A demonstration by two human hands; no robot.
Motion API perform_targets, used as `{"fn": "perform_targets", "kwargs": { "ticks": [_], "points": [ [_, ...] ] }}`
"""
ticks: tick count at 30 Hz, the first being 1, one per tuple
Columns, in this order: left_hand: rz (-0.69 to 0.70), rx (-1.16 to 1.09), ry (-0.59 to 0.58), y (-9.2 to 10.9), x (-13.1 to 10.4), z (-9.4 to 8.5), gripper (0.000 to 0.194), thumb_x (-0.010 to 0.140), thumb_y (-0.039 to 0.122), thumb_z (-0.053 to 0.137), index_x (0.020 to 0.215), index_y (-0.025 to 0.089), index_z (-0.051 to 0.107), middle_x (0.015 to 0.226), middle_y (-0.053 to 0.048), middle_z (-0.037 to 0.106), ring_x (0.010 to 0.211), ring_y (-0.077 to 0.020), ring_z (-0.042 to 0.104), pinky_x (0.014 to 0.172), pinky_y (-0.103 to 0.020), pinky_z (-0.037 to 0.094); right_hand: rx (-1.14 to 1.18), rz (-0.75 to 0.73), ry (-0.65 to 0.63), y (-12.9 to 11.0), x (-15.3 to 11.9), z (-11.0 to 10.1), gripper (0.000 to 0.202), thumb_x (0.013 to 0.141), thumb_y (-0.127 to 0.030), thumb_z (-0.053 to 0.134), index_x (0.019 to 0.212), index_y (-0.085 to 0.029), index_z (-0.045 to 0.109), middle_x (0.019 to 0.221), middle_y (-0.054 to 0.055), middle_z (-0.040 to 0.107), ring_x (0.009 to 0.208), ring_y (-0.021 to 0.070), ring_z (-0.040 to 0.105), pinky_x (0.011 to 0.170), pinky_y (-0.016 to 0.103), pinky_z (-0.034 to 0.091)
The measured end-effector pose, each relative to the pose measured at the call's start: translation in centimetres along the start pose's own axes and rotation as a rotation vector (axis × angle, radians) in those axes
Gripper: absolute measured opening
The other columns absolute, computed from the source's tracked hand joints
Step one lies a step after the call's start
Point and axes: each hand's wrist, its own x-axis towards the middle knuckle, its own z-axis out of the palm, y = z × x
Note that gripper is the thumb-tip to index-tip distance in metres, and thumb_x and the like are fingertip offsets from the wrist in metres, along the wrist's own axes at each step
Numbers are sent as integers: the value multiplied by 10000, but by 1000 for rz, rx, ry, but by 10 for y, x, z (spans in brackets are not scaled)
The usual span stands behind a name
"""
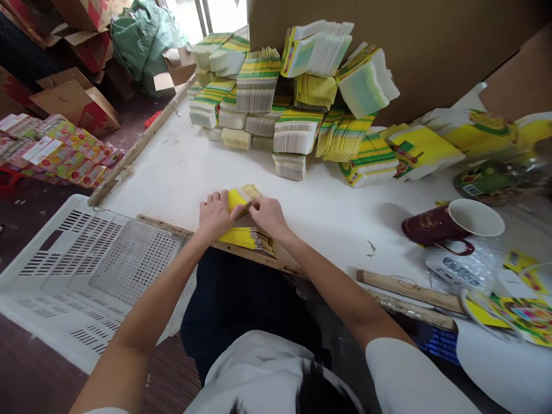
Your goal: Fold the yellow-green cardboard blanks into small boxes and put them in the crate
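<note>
Near the front edge of a white desk (pixel 336 224), a yellow paper packet (pixel 236 198) lies under a left hand (pixel 214 216), fingers spread; the right hand (pixel 268 215) has its fingers closed on the packet's right side. It looks light and easily creased, probably best held flat by its edges.

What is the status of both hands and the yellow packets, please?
Left hand flat on yellow packet; right hand at its edge. Fanned stack near table edge. Mug well off to right.
</note>
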Motion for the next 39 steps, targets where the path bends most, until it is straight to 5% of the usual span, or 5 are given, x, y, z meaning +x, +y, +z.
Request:
{"fn": "perform_targets", "kwargs": {
  "ticks": [8,17,26,32,39],
  "points": [
    [6,-3,8,0,-1,-1,556,1001,560,327,1338,138,460,1254,-180,579,1175,-336,527,946,-450,414,94,38,-72,-5,-4,-4,276,924,-398,585,863,-180,744,891,99,769,813,226,689,700,295,465],
    [-45,-39,-9,2,-1,-3,532,992,519,327,1366,164,458,1271,-177,572,1192,-345,521,972,-484,418,81,-53,-48,19,-7,-25,324,848,-112,481,1035,-170,739,1010,89,765,898,228,675,791,311,448],
    [-68,-54,-52,3,1,-5,524,991,523,348,1368,174,453,1273,-167,577,1209,-343,514,998,-487,412,260,-318,-537,46,-20,-57,300,790,-117,610,999,-228,795,907,-25,785,814,151,689,745,226,488],
    [-55,-42,-21,3,1,-2,512,997,516,337,1359,177,464,1261,-164,581,1185,-345,526,972,-485,422,142,-229,-44,46,-4,-47,338,919,-155,569,1231,-179,699,1148,96,704,923,183,656,854,300,484],
    [-62,-36,-34,2,2,-1,543,992,544,332,1382,184,449,1292,-165,571,1209,-344,515,983,-476,415,-103,-286,56,42,-4,-29,207,973,-207,508,963,-173,712,1066,115,644,1037,237,562,826,306,426]
  ]
}}
